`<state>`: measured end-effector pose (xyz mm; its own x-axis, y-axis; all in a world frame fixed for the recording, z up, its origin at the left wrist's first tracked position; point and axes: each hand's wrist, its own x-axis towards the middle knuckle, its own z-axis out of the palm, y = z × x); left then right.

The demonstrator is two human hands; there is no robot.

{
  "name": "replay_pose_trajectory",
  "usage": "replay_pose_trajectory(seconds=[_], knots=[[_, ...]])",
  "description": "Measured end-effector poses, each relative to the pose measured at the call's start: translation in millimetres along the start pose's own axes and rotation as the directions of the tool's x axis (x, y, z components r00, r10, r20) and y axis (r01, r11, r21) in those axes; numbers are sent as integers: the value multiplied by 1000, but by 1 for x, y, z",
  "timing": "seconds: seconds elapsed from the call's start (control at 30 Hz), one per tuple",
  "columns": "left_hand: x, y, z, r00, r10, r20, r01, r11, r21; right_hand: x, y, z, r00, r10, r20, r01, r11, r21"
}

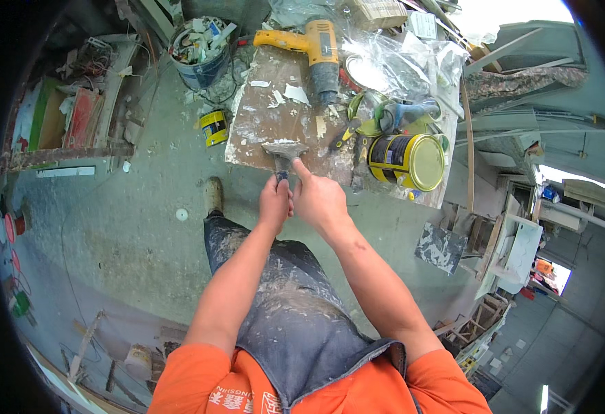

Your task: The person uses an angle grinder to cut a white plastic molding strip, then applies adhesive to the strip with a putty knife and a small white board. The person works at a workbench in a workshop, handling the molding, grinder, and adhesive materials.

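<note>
A putty knife (285,149) with a wide blade lies against the near edge of the brown work board (254,131); whitish material shows along its blade. My left hand (273,205) is closed around the dark handle. Beside it, my right hand (318,199) is closed at the same tool, its index finger stretched onto the blade. Pale scraps (295,94) lie on the board beyond the blade. To the right of my hands a yellow and black tin (407,161) lies on its side. A yellow heat gun (320,58) rests farther back.
A bucket full of scraps (202,58) stands on the floor at the far left, with a small yellow tin (213,128) nearer. Clear plastic bags (409,65) and a blue-grey tool (409,114) crowd the board's right side. A wooden shelf (68,153) is at far left.
</note>
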<state>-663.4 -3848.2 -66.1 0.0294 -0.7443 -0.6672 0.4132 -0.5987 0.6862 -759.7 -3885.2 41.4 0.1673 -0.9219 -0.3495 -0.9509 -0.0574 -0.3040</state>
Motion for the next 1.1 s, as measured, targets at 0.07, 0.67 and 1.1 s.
replay_pose_trajectory(seconds=[0.07, 0.67, 1.1], knots=[[1, -1, 0, 998, -55, -1, 55, 998, 18, -5, -3, -5, 999, 31, 15, -31, 1000, -6], [0, 12, -8, 978, -207, 14, 207, 978, 26, 79, -18, -31, 997, 82, -3, -82, 995, -55], [-128, 134, -33, 971, -59, 232, -9, 959, 285, -34, -9, -114, 972, 137, 191, -235, 530, 815]])
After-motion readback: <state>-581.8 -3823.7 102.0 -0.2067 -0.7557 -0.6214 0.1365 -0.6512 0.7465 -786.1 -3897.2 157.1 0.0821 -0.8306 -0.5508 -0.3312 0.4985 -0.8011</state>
